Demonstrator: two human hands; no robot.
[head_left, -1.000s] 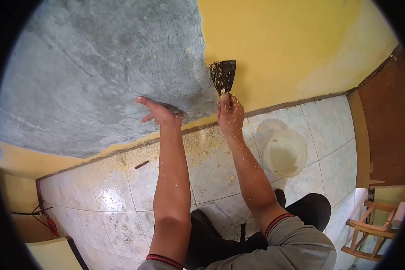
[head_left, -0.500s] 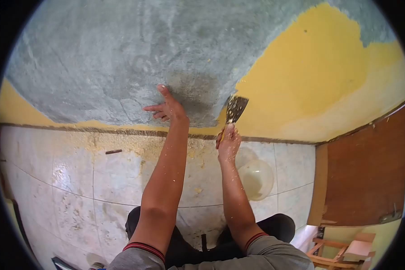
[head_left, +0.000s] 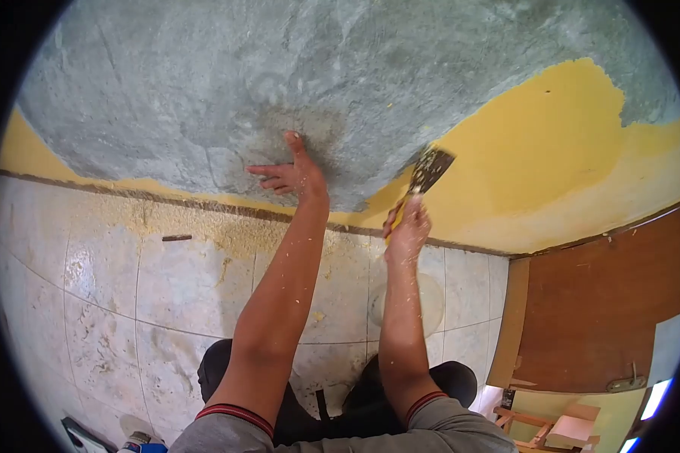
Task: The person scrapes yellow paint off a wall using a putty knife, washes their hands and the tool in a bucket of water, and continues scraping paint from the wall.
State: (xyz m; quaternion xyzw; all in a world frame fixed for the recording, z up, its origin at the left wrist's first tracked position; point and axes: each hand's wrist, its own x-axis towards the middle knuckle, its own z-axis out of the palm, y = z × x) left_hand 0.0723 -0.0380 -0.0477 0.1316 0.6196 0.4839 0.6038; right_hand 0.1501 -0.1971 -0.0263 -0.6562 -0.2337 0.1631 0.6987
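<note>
My right hand (head_left: pixel 409 230) grips the yellow handle of a putty knife (head_left: pixel 431 171), its wide blade speckled with pale flakes. The blade lies at the border between the bare grey wall (head_left: pixel 204 90) and the remaining yellow paint (head_left: pixel 536 143). Against the grey part, my left hand (head_left: pixel 291 175) is spread with the thumb up and fingers pointing left; it holds nothing. Small paint bits cling to both forearms.
Paint flakes (head_left: pixel 227 234) litter the tiled floor along the wall base, near a small brown strip (head_left: pixel 177 238). A translucent round tub (head_left: pixel 427 302) stands beyond my right forearm. A brown door (head_left: pixel 589 317) is at the right, with a wooden frame (head_left: pixel 529 426) below it.
The putty knife and my right hand have moved up and right along the paint edge. My left hand stays on the wall. The view has shifted slightly.
</note>
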